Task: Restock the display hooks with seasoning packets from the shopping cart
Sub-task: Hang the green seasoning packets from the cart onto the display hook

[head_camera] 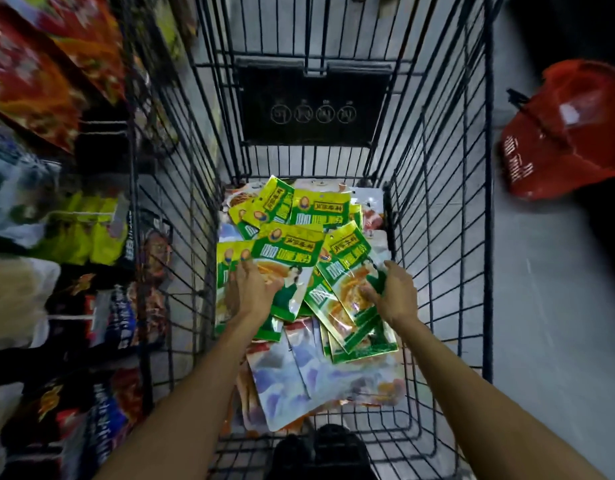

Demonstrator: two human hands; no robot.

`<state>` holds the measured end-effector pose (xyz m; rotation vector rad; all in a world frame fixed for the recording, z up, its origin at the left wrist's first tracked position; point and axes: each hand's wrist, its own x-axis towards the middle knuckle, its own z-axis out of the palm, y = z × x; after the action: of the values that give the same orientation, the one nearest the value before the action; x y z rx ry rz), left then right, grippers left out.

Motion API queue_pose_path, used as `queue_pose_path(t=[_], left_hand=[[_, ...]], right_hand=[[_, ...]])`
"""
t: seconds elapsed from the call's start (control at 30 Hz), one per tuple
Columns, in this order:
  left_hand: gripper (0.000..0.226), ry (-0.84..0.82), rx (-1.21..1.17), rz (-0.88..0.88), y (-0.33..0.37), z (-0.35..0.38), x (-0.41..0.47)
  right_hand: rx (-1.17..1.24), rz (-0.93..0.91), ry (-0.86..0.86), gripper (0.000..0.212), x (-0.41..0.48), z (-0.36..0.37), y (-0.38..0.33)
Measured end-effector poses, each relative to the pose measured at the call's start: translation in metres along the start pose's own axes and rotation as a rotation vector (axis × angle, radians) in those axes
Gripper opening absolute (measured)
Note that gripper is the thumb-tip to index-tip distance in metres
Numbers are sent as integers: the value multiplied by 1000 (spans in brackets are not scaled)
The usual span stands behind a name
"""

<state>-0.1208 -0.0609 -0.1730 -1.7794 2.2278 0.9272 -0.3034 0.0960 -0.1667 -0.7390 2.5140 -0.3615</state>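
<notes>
Both my arms reach down into the black wire shopping cart (441, 216). Its floor holds a heap of green-and-yellow seasoning packets (309, 209) lying over pale blue-and-white packets (320, 379). My left hand (252, 289) lies on a green packet (285, 261) at the left of the heap, fingers spread on it and partly under its edge. My right hand (392, 292) pinches the lower part of a tilted green packet (347, 268) at the right of the heap. The display hooks (81, 216) with hanging packets are at the left, blurred.
A shelf wall of hanging snack and seasoning bags (39, 81) runs along the left of the cart. A red shopping basket (569, 133) lies on the grey floor at the right. My dark shoes (320, 452) show below the cart's near end.
</notes>
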Motion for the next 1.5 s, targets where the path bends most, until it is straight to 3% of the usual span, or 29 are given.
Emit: queue_pose_path(t=[0.17, 0.33, 0.4, 0.5, 0.67, 0.73, 0.83, 0.9, 1.07, 1.3, 1.5], left_hand=[[85, 100, -19, -22, 4, -3, 4], [74, 138, -167, -43, 11, -16, -2], [66, 98, -258, -92, 12, -23, -4], [74, 23, -383, -132, 11, -30, -9], [74, -64, -554, -143, 13, -45, -32], [63, -31, -601, -124, 14, -59, -42], [24, 37, -692, -54, 16, -89, -61], [13, 82, -737, 7, 19, -116, -76], [15, 253, -796, 98, 26, -195, -122], [19, 579, -904, 179, 27, -308, -210], [17, 911, -928, 221, 21, -384, -312]], right_hand=[[-133, 28, 47, 63, 1, -1, -3], [-31, 151, 40, 74, -4, -6, -9], [82, 190, 34, 68, -4, -11, -12], [236, 223, -16, 55, -6, -18, -14], [270, 215, -94, 45, -16, -33, -22], [316, 161, -54, 39, -21, -46, -29], [397, 74, -19, 29, -28, -72, -45], [477, 40, -39, 25, -34, -95, -62], [668, -163, -81, 11, -53, -156, -113], [808, -491, -176, 8, -92, -237, -209], [871, -807, -357, 16, -139, -291, -301]])
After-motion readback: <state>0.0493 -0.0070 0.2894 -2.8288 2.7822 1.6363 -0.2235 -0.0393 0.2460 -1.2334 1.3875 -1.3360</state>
